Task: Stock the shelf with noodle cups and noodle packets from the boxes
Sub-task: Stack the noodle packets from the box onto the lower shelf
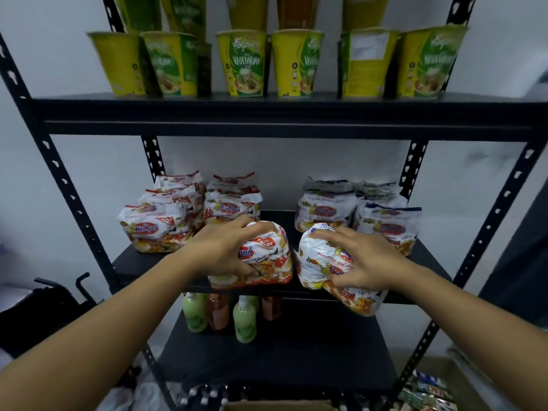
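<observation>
Past the shelf [139, 266] edge, right hand [366, 261] holds noodle packet [318, 256] overhanging.

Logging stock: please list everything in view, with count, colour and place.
black metal shelf rack: one, black, across the view
yellow-green paper noodle cups: six in front row, more stacked above, top shelf
red-trimmed white noodle packets: several stacked, middle shelf left
blue-trimmed white noodle packets: several stacked, middle shelf right
plastic drink bottles: at least four, pale green and red, lower shelf
brown cardboard box: one, bottom right, holding packets
left hand: grips red-and-white packet at middle shelf's front edge
right hand: grips tilted white packet over that edge
</observation>
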`<move>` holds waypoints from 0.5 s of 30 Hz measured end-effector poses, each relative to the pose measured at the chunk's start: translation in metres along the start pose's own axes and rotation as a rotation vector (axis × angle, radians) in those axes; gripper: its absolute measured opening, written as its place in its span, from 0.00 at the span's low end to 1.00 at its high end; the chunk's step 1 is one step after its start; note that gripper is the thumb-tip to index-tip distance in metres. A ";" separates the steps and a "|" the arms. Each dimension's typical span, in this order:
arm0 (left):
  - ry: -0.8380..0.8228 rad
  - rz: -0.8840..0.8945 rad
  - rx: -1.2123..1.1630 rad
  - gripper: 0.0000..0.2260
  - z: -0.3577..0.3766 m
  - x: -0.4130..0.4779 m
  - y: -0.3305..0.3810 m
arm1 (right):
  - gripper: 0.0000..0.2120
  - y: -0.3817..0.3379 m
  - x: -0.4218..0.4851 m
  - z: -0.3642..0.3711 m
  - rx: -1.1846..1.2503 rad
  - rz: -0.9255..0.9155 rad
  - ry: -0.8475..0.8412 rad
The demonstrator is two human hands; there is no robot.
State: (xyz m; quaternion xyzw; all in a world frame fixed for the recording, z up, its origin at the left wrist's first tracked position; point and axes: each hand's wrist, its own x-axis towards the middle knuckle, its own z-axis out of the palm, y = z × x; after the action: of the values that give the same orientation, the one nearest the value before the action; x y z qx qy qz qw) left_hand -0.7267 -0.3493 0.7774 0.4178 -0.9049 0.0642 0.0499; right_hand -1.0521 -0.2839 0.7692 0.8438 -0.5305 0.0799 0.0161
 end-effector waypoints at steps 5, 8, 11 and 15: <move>0.019 0.030 0.004 0.43 0.010 0.023 -0.027 | 0.43 0.015 0.030 -0.003 -0.027 -0.042 -0.007; 0.019 0.051 0.010 0.43 0.017 0.036 -0.046 | 0.44 0.020 0.049 0.003 -0.091 -0.059 -0.014; -0.010 0.050 0.018 0.43 0.022 0.050 -0.064 | 0.44 0.025 0.067 0.009 -0.108 -0.045 -0.023; -0.013 0.073 0.033 0.44 0.023 0.065 -0.077 | 0.44 0.033 0.086 0.017 -0.124 -0.016 -0.018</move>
State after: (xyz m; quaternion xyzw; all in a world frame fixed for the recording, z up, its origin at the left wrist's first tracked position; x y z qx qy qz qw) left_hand -0.7102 -0.4512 0.7701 0.3858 -0.9186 0.0782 0.0347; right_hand -1.0431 -0.3774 0.7634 0.8459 -0.5280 0.0391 0.0644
